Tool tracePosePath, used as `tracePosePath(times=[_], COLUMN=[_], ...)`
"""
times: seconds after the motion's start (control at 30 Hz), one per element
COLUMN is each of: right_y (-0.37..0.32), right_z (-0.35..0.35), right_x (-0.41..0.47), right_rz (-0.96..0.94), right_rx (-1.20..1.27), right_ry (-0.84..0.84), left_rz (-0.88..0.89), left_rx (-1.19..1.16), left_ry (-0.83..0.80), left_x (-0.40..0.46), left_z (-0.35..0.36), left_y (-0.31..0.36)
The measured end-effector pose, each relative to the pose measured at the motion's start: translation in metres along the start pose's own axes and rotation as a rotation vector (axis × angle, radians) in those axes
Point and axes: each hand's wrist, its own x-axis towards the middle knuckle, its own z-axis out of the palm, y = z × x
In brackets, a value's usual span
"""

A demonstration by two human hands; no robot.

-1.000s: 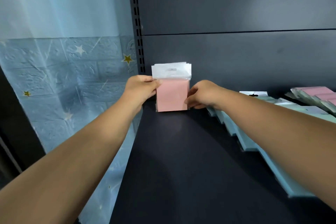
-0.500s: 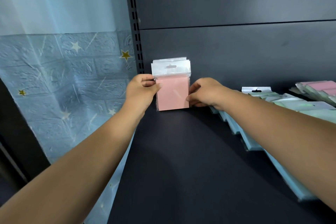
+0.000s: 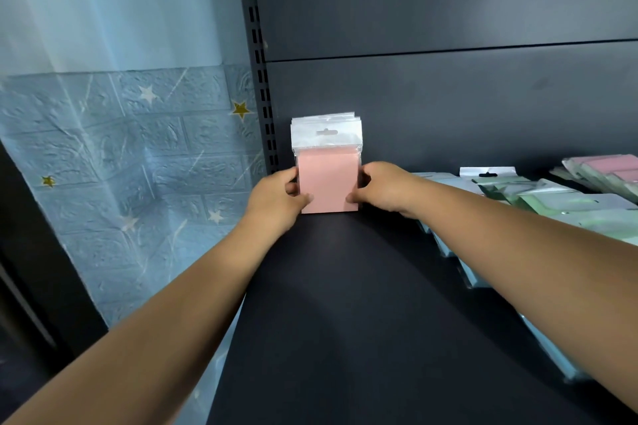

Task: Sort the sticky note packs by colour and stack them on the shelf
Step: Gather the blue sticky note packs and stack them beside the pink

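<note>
Left hand (image 3: pixel 276 197): at 12 o'clock of centre, fingers curled round the left edge of the pink sticky note packs (image 3: pixel 328 183), thumb laid on the front face near the bottom corner.

Right hand (image 3: pixel 383 188): just to the 3 o'clock side of the packs, fingers curled round their right edge, thumb tip on the front face low down.

Pink sticky note packs: several, stood upright and pressed together face to back, bottom edges on the shelf (image 3: pixel 345 321), at the back against or just before the back panel (image 3: pixel 448 97); which, cannot be told. Clear wrappers with white hang tabs rise above the pink blocks. Held between both hands.

Shelf: dark, matt, reaching from the packs down to 6 o'clock.

Blue packs (image 3: pixel 466 272): a row lying along the shelf at 3 to 4 o'clock, partly hidden by the right forearm.

Green packs (image 3: pixel 552 203): loosely heaped at 3 o'clock, behind the forearm.

Further pink packs (image 3: pixel 607 166): at the far 3 o'clock edge, lying tilted on the heap.

Slotted upright (image 3: pixel 257 55): dark metal, at 11 o'clock, left of the back panel.

Wall covering (image 3: pixel 138 155): pale blue brick pattern with stars, at 9 o'clock.
</note>
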Motion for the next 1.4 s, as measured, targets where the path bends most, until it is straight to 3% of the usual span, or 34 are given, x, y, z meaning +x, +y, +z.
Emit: tracePosePath(times=[0.23, 0.37, 0.5, 0.57, 0.7, 0.9, 1.03, 1.13, 1.23, 1.4], right_y=[-0.002, -0.002, 0.017, 0.034, 0.064, 0.092, 0.114, 0.125, 0.132, 0.126], right_z=[-0.003, -0.040, -0.088, -0.103, -0.115, -0.112, -0.113, -0.115, -0.122, -0.132], right_x=[0.004, 0.003, -0.015, -0.028, -0.056, -0.084, -0.112, -0.116, -0.113, -0.099], right_rz=[-0.003, 0.023, 0.046, 0.057, 0.017, -0.241, -0.391, -0.462, -0.463, -0.348], right_rx=[0.007, 0.114, 0.024, -0.009, -0.240, -0.298, -0.285, -0.357, -0.371, -0.280], right_ry=[0.039, 0.144, 0.142, 0.091, 0.039, -0.108, -0.217, -0.235, -0.247, -0.250], left_rz=[-0.007, -0.051, 0.029, 0.036, -0.038, -0.181, -0.190, -0.184, -0.190, -0.225], left_rx=[0.049, 0.053, 0.053, 0.012, 0.101, 0.190, 0.208, 0.379, 0.455, 0.340], left_ry=[-0.016, 0.023, 0.104, 0.049, -0.240, -0.467, -0.515, -0.465, -0.437, -0.444], left_x=[0.000, -0.010, -0.037, -0.053, -0.088, -0.127, -0.147, -0.147, -0.145, -0.128], left_z=[0.001, -0.008, -0.026, -0.027, -0.003, 0.037, 0.067, 0.082, 0.095, 0.083], left_y=[-0.001, 0.008, 0.040, 0.065, 0.106, 0.137, 0.149, 0.149, 0.152, 0.163])
